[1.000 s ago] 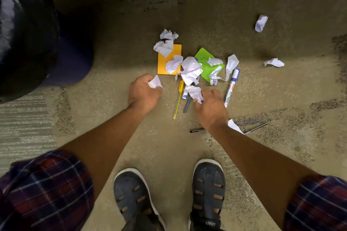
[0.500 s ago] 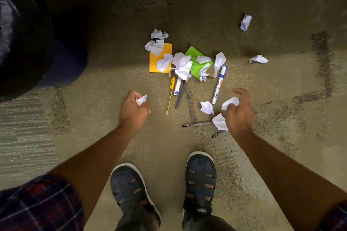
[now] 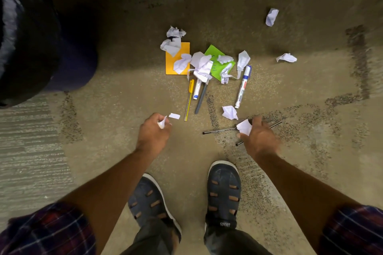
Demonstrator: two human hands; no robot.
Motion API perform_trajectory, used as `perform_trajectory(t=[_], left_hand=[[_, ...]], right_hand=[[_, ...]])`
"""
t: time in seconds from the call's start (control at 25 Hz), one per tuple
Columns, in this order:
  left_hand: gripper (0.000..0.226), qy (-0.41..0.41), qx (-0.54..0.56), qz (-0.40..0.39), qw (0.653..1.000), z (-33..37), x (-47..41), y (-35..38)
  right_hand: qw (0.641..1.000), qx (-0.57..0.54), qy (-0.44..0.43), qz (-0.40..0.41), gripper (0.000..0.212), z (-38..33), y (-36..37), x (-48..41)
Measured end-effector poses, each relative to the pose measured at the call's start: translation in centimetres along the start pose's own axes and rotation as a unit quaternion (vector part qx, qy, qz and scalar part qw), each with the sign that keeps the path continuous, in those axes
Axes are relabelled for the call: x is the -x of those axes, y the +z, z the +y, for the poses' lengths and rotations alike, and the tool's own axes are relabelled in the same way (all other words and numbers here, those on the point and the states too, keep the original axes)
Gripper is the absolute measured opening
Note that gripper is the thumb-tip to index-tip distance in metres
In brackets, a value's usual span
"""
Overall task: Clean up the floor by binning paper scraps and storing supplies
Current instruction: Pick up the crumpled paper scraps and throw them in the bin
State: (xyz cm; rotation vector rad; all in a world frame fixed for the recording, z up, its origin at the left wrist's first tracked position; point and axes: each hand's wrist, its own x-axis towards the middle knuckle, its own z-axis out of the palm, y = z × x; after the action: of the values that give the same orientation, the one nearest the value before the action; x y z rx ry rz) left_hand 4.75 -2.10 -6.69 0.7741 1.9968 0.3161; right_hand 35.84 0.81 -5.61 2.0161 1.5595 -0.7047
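Note:
Crumpled white paper scraps (image 3: 200,64) lie in a heap on the floor over an orange note pad (image 3: 171,67) and a green sheet (image 3: 215,69). My left hand (image 3: 153,132) is closed around a small white scrap (image 3: 162,123); another small scrap (image 3: 174,116) lies just beyond its fingers. My right hand (image 3: 259,138) grips a crumpled scrap (image 3: 244,127) above two thin black pens (image 3: 219,130). A loose scrap (image 3: 229,112) rests just ahead of it. A yellow pen (image 3: 189,99), a grey pen (image 3: 201,97) and two white markers (image 3: 243,87) lie between heap and hands.
A black bin bag (image 3: 22,33) on a dark blue bin (image 3: 76,62) stands at the far left. Two stray scraps (image 3: 272,16) (image 3: 286,57) lie far right. My two dark sandals (image 3: 223,188) stand near the bottom centre. Grey ribbed matting (image 3: 27,151) covers the left floor.
Both hands have drawn back from the heap toward me, each keeping a scrap. The right hand swung right and now sits over the black pens; one scrap now lies loose by the marker.

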Motion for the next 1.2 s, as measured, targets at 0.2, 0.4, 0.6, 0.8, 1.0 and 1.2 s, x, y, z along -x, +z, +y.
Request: perform_trajectory(t=[0.2, 0.4, 0.6, 0.8, 1.0, 1.2], left_hand=[[0.006, -0.01, 0.039, -0.019, 0.999, -0.4, 1.7, -0.3], [0.012, -0.085, 0.139, -0.023, 0.986, 1.2, 4.4, -2.6], [0.014, -0.152, 0.22, -0.012, 0.963, 6.5, 9.0, -7.4], [0.023, -0.242, 0.439, -0.019, 0.865, 13.1, 14.0, -14.5], [0.032, -0.233, 0.609, 0.011, 0.758, 15.8, 15.2, -21.4], [0.039, -0.209, 0.662, 0.059, 0.718, 14.9, 11.8, -29.8]], right_hand=[[0.999, -0.006, -0.049, 0.007, 0.027, -0.4, 1.0, 0.9], [0.993, -0.113, -0.008, 0.041, 0.035, -0.9, -1.3, 2.1], [0.96, -0.275, 0.043, 0.009, 0.041, -2.7, -8.8, 5.2], [0.815, -0.555, 0.12, -0.114, 0.013, -8.1, -19.1, 10.4], [0.748, -0.639, 0.005, -0.183, 0.015, -19.2, -26.5, 16.4], [0.711, -0.663, -0.063, -0.227, 0.019, -33.0, -28.8, 20.4]])
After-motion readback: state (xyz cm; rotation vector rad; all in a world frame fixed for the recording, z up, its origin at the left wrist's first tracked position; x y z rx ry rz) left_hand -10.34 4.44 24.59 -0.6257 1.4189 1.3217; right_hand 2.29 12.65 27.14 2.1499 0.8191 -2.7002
